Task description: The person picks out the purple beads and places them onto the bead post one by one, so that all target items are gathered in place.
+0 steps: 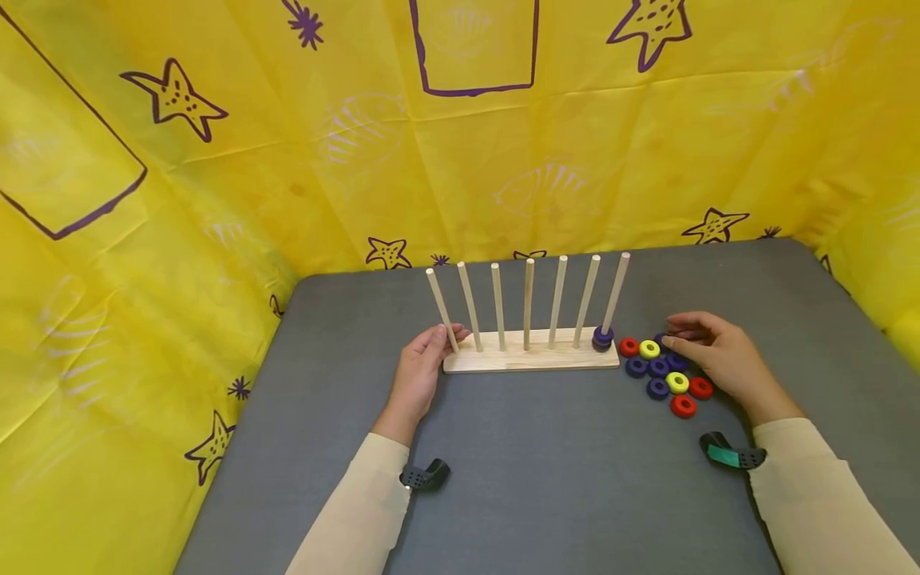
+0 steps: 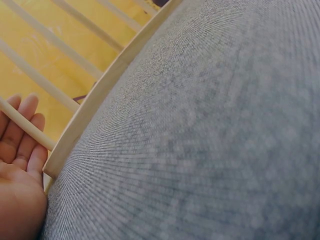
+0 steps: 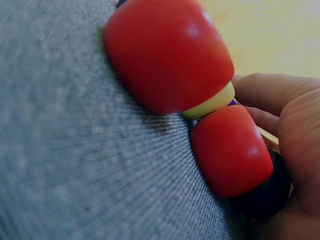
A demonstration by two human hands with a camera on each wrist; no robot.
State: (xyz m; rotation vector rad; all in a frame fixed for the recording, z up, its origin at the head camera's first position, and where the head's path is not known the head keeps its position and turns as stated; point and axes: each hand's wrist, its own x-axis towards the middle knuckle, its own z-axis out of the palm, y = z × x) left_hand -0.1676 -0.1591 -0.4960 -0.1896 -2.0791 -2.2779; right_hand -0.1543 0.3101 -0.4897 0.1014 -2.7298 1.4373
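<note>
A wooden peg stand point(image 1: 532, 361) with a row of upright pegs stands on the grey table. At its left end is my left hand point(image 1: 420, 367), thumb in front of the leftmost peg point(image 1: 442, 307) and fingers behind. In the left wrist view those fingers point(image 2: 25, 135) look loosely extended beside the board's end. Purple rings point(image 1: 602, 339) sit low on the rightmost peg. My right hand point(image 1: 722, 359) reaches over a cluster of loose rings, with thumb and forefinger apart at a purple ring point(image 1: 660, 341). The thumb partly hides that ring.
Beside the stand's right end lie red rings point(image 1: 684, 406), yellow rings point(image 1: 677, 382) and purple rings point(image 1: 657, 389), close together. Large red rings point(image 3: 167, 55) fill much of the right wrist view. A yellow patterned cloth point(image 1: 460, 176) hangs behind and left of the table point(image 1: 532, 479).
</note>
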